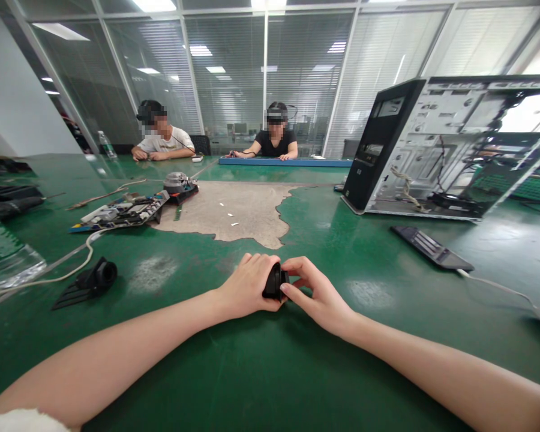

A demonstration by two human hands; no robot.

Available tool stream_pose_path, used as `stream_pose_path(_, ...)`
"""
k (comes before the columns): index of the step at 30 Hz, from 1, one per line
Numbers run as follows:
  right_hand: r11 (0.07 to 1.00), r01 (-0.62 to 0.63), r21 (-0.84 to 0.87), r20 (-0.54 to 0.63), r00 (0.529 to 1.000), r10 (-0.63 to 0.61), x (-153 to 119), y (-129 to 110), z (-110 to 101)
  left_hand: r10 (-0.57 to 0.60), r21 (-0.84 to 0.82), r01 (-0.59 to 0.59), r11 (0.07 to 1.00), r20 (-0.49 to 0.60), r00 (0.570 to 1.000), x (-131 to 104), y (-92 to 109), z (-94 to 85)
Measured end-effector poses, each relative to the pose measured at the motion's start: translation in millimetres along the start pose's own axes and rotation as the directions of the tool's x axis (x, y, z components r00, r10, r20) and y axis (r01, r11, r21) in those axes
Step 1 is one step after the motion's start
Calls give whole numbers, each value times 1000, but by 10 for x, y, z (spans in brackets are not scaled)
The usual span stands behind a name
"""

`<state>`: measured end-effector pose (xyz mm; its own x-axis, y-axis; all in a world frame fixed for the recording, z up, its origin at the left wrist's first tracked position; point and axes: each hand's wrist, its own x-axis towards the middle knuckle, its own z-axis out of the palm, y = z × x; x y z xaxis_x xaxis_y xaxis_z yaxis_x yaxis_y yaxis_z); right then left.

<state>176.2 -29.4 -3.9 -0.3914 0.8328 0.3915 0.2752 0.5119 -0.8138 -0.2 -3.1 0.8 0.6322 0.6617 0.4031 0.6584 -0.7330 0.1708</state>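
Observation:
Close in front of me, a small black rounded part (pixel 273 282) is held between my two hands just over the green tabletop (pixel 270 366); its exact kind does not show. My left hand (pixel 248 284) wraps round it from the left, knuckles up. From the right, my right hand (pixel 314 291) pinches its edge with thumb and fingertips. The palm of the left hand hides much of the part. To the left lies a black plastic piece with a round ring (pixel 101 276) and a flat slatted end, apart from both hands.
A circuit board (pixel 121 210) and a round fan-like part (pixel 180 183) lie at back left. An opened computer case (pixel 414 150) stands right, near a dark phone-like device (pixel 432 247) on a cable. A bottle (pixel 9 252) is far left. Two people sit opposite, behind a blue bar (pixel 283 162).

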Motion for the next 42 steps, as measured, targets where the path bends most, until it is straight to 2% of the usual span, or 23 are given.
stream_pose_path(5,999,-36,-12,19,999,37,0,3,-3,1,1,-1,1000,3,1000,3,-2,5)
stream_pose_path(11,991,-112,78,88,991,105,18,7,4,-5,11,5,1000,8,1000,-3,-10,15)
stream_pose_path(20,1000,19,-11,-8,1000,-19,-6,13,-6,2,11,-2,1000,-4,1000,2,6,7)
stream_pose_path(29,991,-114,76,99,989,106,15,9,6,-1,2,1,1000,4,1000,1,-8,10)
stream_pose_path(37,1000,14,-2,-6,1000,-14,-2,13,-10,8,6,-8,1000,-3,1000,5,3,2)
stream_pose_path(42,999,-35,-8,19,999,35,9,19,1,7,-2,-7,1000,-3,1000,0,-5,11)
